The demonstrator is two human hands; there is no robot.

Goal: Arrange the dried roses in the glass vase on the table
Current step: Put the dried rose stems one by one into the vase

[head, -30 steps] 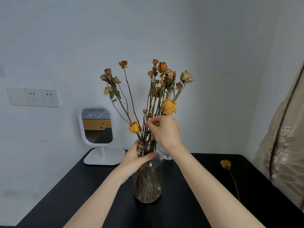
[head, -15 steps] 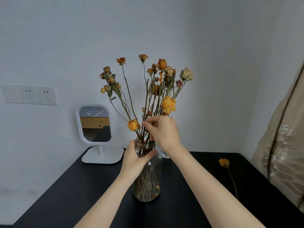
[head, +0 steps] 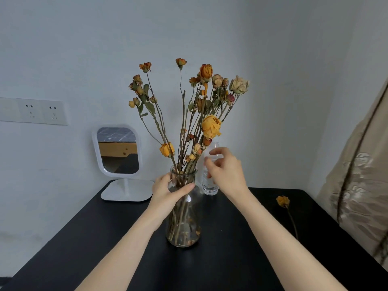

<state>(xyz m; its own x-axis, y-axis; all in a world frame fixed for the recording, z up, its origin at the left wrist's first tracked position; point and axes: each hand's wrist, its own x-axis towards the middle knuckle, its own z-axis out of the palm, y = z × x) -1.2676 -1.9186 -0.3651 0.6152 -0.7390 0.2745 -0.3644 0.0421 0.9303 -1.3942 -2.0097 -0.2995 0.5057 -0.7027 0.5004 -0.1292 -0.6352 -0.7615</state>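
Your left hand (head: 168,191) is wrapped round the neck of the glass vase (head: 184,223) — thumb across the front just under the rim, the other fingers round the far-left side, closed on the glass. The vase stands upright on the black table (head: 126,259), right under that grip.

Your right hand (head: 225,173) is loose and empty, fingers (head: 212,162) half spread and slightly curled, holding nothing. It hangs just right of the vase mouth, apart from the stems; the nearest small buds sit just left of the fingertips.

The dried roses (head: 189,106) stand in the vase, stems fanning up and out from between your two hands. A big yellow bloom (head: 211,126) is above your right fingers, a smaller yellow one (head: 167,149) above your left fingers. A pale cream bloom (head: 239,85) tops the right side of the bunch, well above the right hand.

A clear bottle (head: 211,185) stands behind your right fingers, partly hidden by them — cannot tell whether they touch it. One loose rose (head: 283,201) lies on the table well right of your right wrist, stem pointing toward you.

A white mirror (head: 117,152) stands at the back, left of your left hand. A wall socket plate (head: 42,111) is further left. Beige fabric (head: 361,185) hangs at the far right.
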